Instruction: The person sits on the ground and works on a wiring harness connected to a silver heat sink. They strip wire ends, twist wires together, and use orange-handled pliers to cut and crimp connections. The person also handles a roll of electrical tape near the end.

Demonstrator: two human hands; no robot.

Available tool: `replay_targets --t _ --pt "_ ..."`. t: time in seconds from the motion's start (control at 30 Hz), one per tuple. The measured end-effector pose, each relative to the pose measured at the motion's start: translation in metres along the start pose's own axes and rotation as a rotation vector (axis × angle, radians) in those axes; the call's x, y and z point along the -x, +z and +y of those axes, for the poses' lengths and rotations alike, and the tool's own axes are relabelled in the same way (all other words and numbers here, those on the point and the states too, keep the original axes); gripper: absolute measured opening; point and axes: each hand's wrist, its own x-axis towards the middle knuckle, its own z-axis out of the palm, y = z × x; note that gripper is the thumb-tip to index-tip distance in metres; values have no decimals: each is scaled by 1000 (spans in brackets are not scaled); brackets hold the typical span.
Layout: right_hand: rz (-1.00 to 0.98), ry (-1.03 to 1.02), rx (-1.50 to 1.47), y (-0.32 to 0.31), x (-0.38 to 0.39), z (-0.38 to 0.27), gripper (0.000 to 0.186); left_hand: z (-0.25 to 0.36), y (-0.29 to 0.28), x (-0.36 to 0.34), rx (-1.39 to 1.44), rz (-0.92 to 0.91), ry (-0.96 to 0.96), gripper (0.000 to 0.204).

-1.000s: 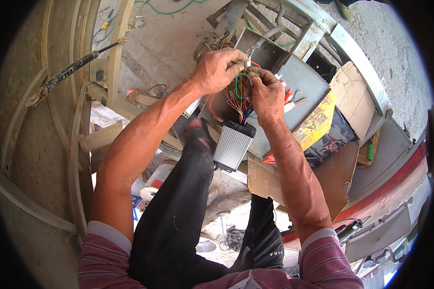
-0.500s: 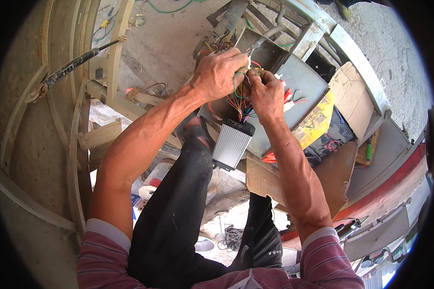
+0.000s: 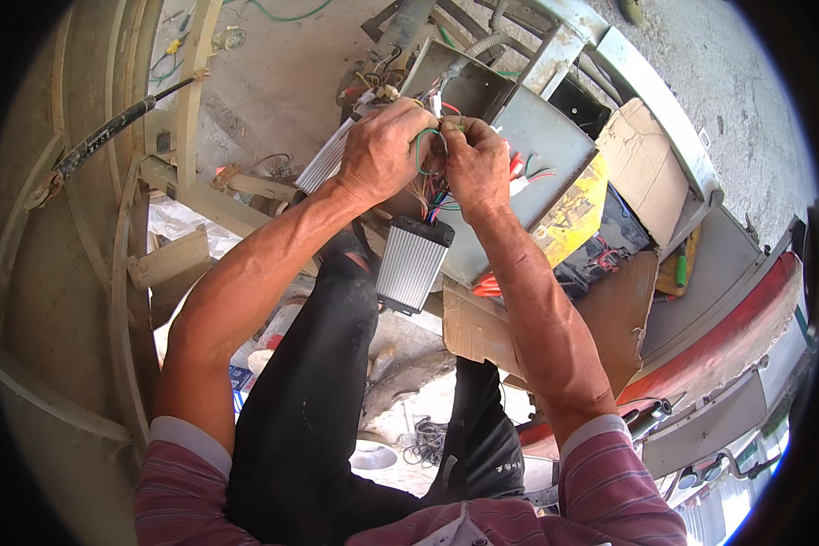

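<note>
Above an open grey metal box [image 3: 551, 136], my two hands meet with their fingertips almost touching. My left hand [image 3: 384, 153] is closed in a pinch, and a green wire [image 3: 419, 156] loops out beside its fingers. My right hand [image 3: 476, 171] pinches a wire end too, though its fingertips hide most of it. Below them, a bundle of coloured wires [image 3: 435, 202] runs into a silver finned controller [image 3: 414, 264]. A second finned metal unit [image 3: 326, 156] lies left of my left hand, partly covered by it. White connectors [image 3: 436, 102] sit just beyond my fingers.
Right of the box are red-and-white connectors [image 3: 517, 182], a yellow panel [image 3: 575, 214], a black battery-like block [image 3: 610, 246] and cardboard [image 3: 642, 155]. A metal frame bar [image 3: 642, 77] curves around the far right. Wooden ribs [image 3: 196, 100] and a panel stand at left.
The view has shifted, so everything sits slightly further left. Both hands stay together at the wires, and more of the second finned unit shows beside my left hand.
</note>
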Motion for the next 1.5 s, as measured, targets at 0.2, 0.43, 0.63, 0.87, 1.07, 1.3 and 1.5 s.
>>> replay_targets --t 0.2,0.43,0.63,0.87,1.07,1.3,1.5 --pt "-2 -17 26 2 1 -4 29 -12 -27 -15 158 -79 -79 12" --pt "-37 7 -51 2 7 -10 32 -22 -27 -39 117 -278 38 15" --pt "-22 48 13 -2 8 -12 33 -17 -20 -37 1 -209 146 13" --pt "39 65 36 4 6 -9 37 -14 -19 -31 -49 -173 180 20" --pt "36 66 -21 4 10 -10 34 -18 -21 -35 -38 -208 233 22" --pt "66 30 -7 5 9 -15 29 -19 -17 -33 -61 -143 242 31" --pt "43 29 -78 10 13 -13 23 -19 -7 -31 -167 -92 315 24"
